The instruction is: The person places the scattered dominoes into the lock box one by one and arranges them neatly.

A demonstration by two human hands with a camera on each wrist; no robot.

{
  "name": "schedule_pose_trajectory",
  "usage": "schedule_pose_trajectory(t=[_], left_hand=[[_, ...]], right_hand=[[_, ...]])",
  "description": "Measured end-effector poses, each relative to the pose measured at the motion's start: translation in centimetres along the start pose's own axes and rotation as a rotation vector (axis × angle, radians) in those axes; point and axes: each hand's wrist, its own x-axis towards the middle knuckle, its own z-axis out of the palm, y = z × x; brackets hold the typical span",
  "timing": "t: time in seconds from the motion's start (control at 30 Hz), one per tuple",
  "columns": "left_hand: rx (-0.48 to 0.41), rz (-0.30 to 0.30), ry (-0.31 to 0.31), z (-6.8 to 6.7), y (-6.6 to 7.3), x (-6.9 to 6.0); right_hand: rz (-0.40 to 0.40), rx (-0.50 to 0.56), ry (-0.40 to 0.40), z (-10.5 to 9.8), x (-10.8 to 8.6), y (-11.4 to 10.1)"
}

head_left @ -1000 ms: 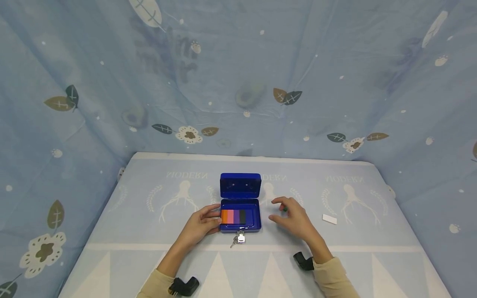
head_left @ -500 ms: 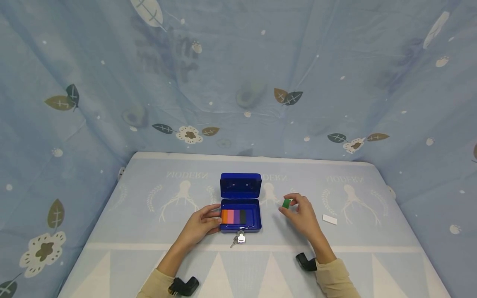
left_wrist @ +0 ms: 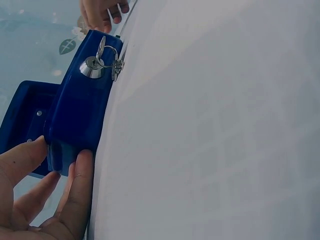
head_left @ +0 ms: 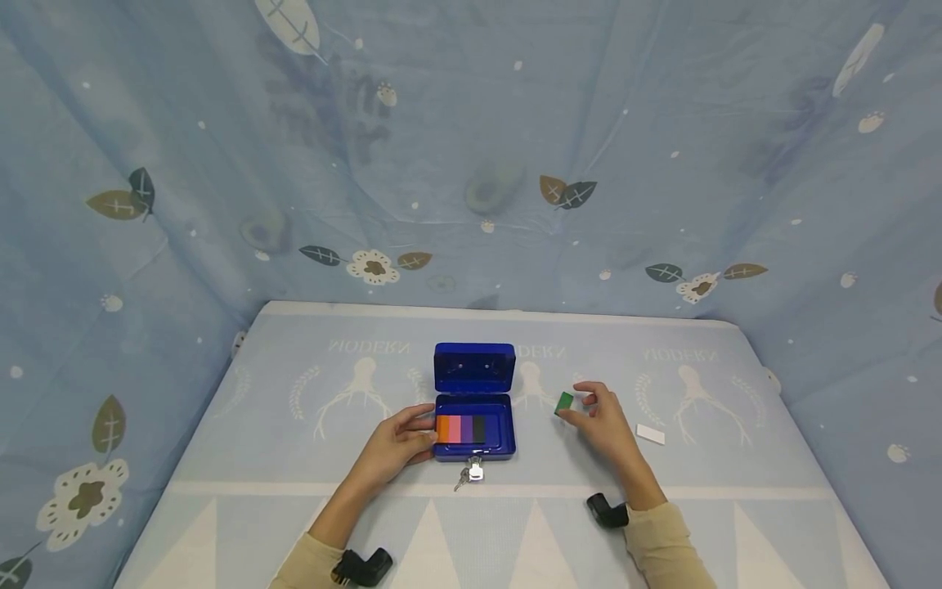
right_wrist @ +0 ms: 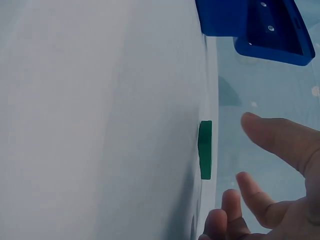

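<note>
Green block (right_wrist: pixel 205 150) lies on the surface (head_left: pixel 280 446), just beside the right hand (head_left: pixel 607 424), whose fingers are wide apart, holding nothing. The left hand (head_left: pixel 397 442) grips the open blue box (head_left: pixel 502 451), likely steadying it; coloured blocks (head_left: pixel 461 429) sit side by side inside, perhaps saving room.

Blue leaf-print curtain (head_left: pixel 441 139) behind a pale patterned tablecloth (head_left: pixel 736 462).

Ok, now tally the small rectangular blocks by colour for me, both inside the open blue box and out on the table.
Orange rectangular block: 1
Pink rectangular block: 1
Purple rectangular block: 1
Black rectangular block: 1
Green rectangular block: 1
White rectangular block: 1
Total: 6, though I can't tell whether a blue one blends into the open blue box.
</note>
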Motion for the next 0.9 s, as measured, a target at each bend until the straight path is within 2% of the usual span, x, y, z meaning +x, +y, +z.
schedule_pose_trajectory(t=[0.3, 0.9], left_hand=[[0.0, -0.001, 0.003, -0.1, 0.0, 0.0], [0.007, -0.006, 0.003, 0.0, 0.0, -0.1]], right_hand=[[-0.001, -0.048, -0.031, 0.3, 0.8, 0.9], [-0.019, -0.119, -0.016, 0.6, 0.9, 1.3]])
